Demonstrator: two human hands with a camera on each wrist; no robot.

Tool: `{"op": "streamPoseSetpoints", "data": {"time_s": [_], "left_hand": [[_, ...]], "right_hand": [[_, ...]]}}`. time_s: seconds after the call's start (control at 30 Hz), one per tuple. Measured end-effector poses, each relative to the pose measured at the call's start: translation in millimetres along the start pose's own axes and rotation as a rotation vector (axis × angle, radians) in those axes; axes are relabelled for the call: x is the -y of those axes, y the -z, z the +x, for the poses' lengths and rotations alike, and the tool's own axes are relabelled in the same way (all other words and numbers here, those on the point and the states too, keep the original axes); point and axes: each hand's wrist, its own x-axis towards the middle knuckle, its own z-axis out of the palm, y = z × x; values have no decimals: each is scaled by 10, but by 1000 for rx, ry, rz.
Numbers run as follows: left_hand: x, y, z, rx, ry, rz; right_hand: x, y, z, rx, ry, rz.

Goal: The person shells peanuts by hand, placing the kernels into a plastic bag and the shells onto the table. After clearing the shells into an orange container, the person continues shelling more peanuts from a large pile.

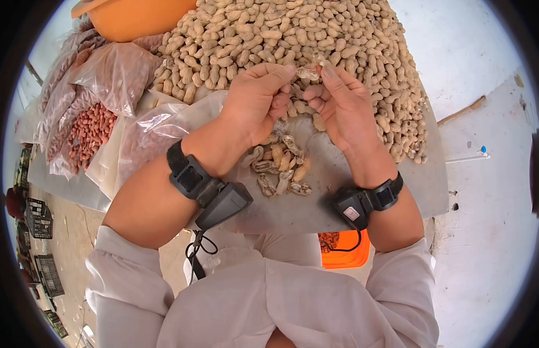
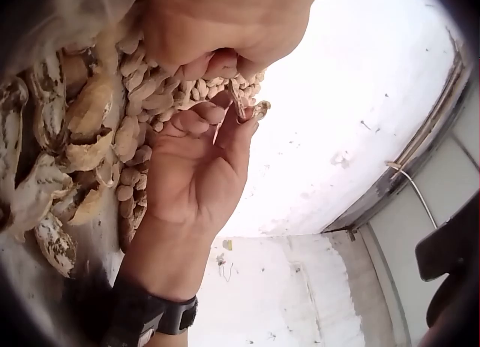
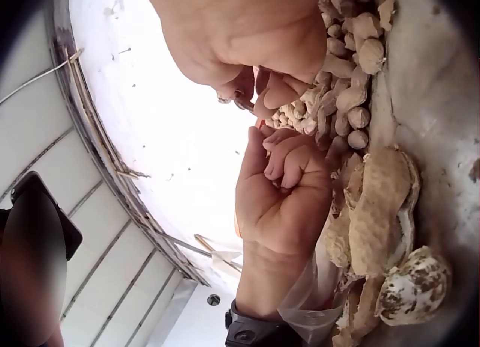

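Note:
My left hand (image 1: 255,101) is curled, its thumb laid against the bent index finger; the inside of the fist is hidden. Facing it, my right hand (image 1: 346,107) pinches an opened peanut shell (image 1: 308,73) between thumb and fingers. The shell's near end comes right up to the left thumb in the head view. In the left wrist view two shell pieces (image 2: 261,109) stick up from the right fingertips. Below both hands lies a small heap of broken peanut shells (image 1: 284,165) on the grey tabletop (image 1: 235,200).
A large pile of unshelled peanuts (image 1: 281,32) covers the far part of the table. Clear plastic bags (image 1: 116,72) with reddish kernels (image 1: 90,136) lie at the left, near an orange basin (image 1: 133,20). An orange container (image 1: 350,255) stands below the table edge.

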Motion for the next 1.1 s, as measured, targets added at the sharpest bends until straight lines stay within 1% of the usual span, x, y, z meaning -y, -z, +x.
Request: {"op": "streamPoseSetpoints", "data": {"time_s": [0.07, 0.17, 0.27, 0.37, 0.47, 0.67, 0.77, 0.87, 0.97, 1.1], "left_hand": [[0, 3, -9, 66, 3, 16], [-3, -2, -15, 116, 24, 13], [-8, 28, 5, 111, 46, 34], [-20, 16, -5, 111, 54, 28], [-52, 26, -11, 148, 92, 32], [-70, 70, 12, 149, 180, 17], [-101, 20, -37, 117, 140, 65], [-75, 39, -12, 139, 160, 43], [-86, 31, -30, 181, 243, -74], [-81, 78, 13, 215, 271, -91]], "right_hand": [[-3, -8, 4, 30, -17, 21], [-20, 33, 17, 85, 21, -56], [-34, 34, 12, 90, 101, -264], [-21, 28, -3, 87, 154, -334], [-12, 36, 6, 95, 182, -375], [13, 47, 5, 80, 374, -653], [56, 28, -16, 75, 346, -684], [34, 50, 4, 89, 367, -664], [66, 31, -21, 89, 441, -715], [73, 48, -13, 107, 459, -724]]}}
